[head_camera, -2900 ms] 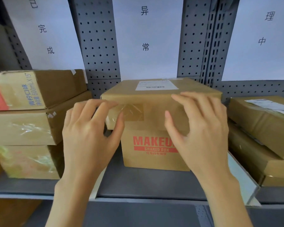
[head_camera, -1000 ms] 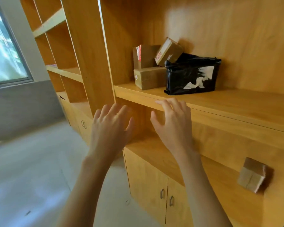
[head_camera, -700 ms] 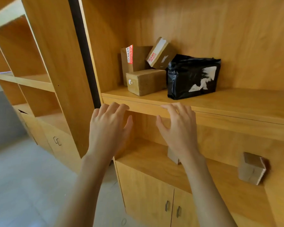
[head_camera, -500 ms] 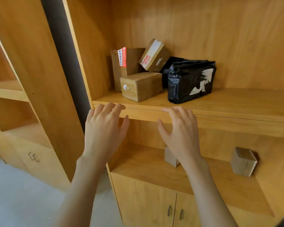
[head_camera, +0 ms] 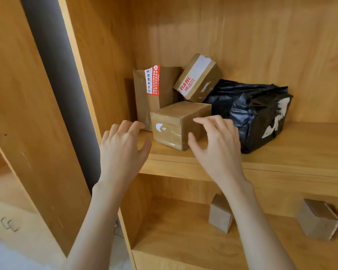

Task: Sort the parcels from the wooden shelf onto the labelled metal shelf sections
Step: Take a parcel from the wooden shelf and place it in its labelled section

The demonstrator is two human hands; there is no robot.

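My left hand (head_camera: 123, 145) and right hand (head_camera: 217, 147) hover with fingers spread, holding nothing, either side of the small taped cardboard box (head_camera: 179, 124) on the wooden shelf (head_camera: 281, 152), beside the black parcel (head_camera: 256, 114).

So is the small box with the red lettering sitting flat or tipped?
Tipped. The small lettered box sits at a slant, one low corner on the front taped box, leaning toward the tall parcel.

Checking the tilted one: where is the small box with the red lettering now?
In the head view, the small box sits tilted at the back of the upper wooden shelf, propped between the tall parcel and the black bag.
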